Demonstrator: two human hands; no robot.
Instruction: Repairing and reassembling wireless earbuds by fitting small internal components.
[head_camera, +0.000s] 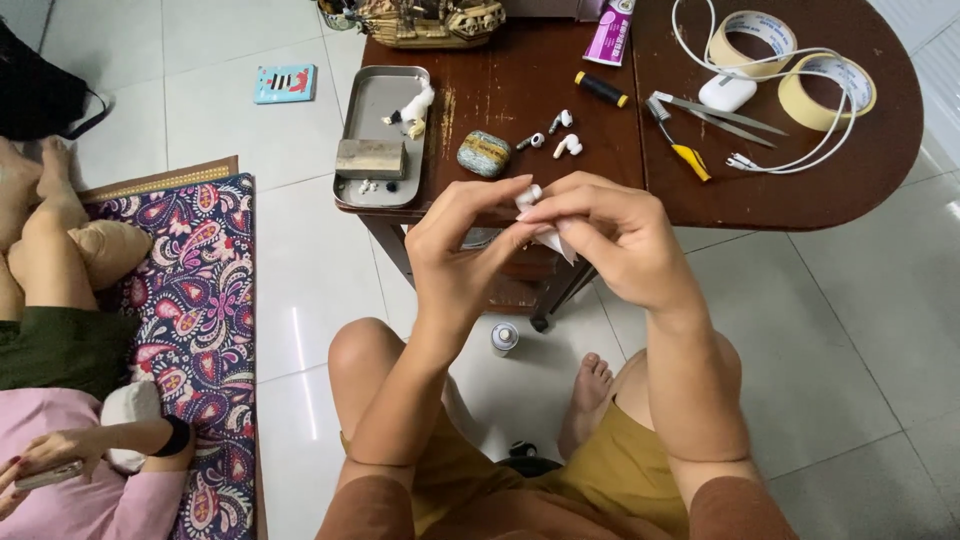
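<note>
Head view, items as they lie.

1. My left hand (462, 245): fingers pinched narrow on a small white earbud (527, 193), held in the air just in front of the table edge.
2. My right hand (610, 235): fingers closed on a scrap of white tissue (556, 243), pressed against the same earbud. Both hands touch.
3. Dark wooden table (760, 190), round-edged, beyond my hands.
4. On it, near the middle: two more white earbud parts (562, 135), loose, and a mottled green-and-brown case (484, 153) just beside them.
5. Metal tray (362, 195) at the left edge, holding a grey block (370, 158) and small white bits.
6. Right side: tweezers (725, 118), a yellow-handled brush (680, 142), a white charging case (727, 92) with its cable, two tape rolls (830, 90).
7. Small spray can (504, 338) on the tiled floor between my knees.
8. Another person in a pink sleeve (90, 490) sits on the patterned mat at left, well apart.

Risks, as I judge them: the earbud is small and smooth; a slack pinch drops it to the tiles beneath. Hard rubbing could push tissue lint into its mesh. The loose parts on the table could roll off if my wrist knocks the edge.
</note>
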